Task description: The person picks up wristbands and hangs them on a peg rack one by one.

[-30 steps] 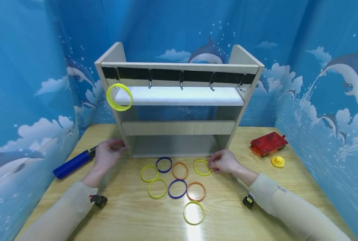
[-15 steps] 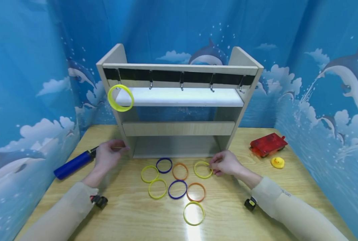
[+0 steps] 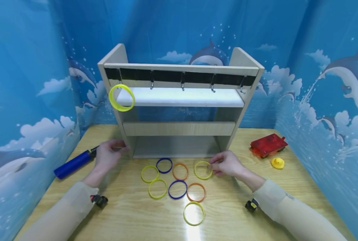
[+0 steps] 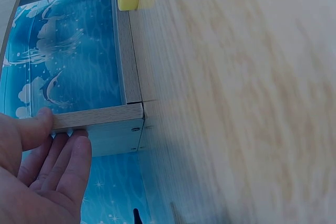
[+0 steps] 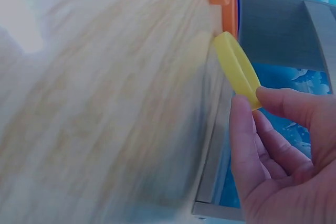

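Observation:
A wooden shelf rack (image 3: pixel 179 128) stands at the back, with several metal hooks (image 3: pixel 183 87) along a black strip. My left hand (image 3: pixel 108 155) grips the rack's left side panel (image 4: pixel 105 116), thumb on one face and fingers on the other. Between right thumb and fingers, my right hand (image 3: pixel 227 163) pinches a yellow ring (image 5: pixel 236 69) by its edge; the ring is tilted just over the table. Another yellow ring (image 3: pixel 112 100) hangs on the leftmost hook. Several yellow, orange and blue rings lie in front of the rack, among them an orange ring (image 3: pixel 197 183).
Left of the rack lies a blue cylinder (image 3: pixel 73 164) with a black end. On the right are a red toy cart (image 3: pixel 268 145) and a yellow rubber duck (image 3: pixel 277 163). A blue dolphin curtain (image 3: pixel 172 30) encloses the table.
The yellow ring in my right hand has shifted slightly toward me and tilted a little more. My left hand keeps its grip on the panel.

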### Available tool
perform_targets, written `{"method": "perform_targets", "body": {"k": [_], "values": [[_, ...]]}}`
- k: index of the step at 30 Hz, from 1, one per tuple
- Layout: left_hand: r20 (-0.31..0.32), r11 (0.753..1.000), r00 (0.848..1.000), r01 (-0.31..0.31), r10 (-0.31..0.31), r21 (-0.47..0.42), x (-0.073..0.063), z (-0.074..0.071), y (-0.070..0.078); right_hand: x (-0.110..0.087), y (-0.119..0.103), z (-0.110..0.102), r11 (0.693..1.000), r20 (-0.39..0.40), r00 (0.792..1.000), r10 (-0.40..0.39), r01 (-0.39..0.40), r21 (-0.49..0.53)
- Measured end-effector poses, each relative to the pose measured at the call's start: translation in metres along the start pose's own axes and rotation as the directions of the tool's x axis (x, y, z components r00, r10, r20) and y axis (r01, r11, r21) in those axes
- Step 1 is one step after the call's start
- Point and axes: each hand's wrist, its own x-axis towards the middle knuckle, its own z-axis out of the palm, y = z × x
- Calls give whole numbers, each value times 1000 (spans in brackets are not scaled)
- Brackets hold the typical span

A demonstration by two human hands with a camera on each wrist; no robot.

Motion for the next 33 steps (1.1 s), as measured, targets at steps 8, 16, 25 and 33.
{"method": "perform_targets", "body": {"k": [8,16,25,33], "values": [[-5,1000,1000,-12,12,0,0,1,0,-7,-13,-3,998,5,998,-62,62,8],[-10,1000,1000,-13,13,-1,-1,0,0,-12,-28,-6,991,3,991,-135,135,-14],[-57,999,998,-39,39,10,-2,1,-2,-18,-52,-6,979,-27,979,-202,201,-5],[-73,998,996,-53,55,34,-3,2,-3,-25,-71,-11,966,-60,964,-259,260,7]]}}
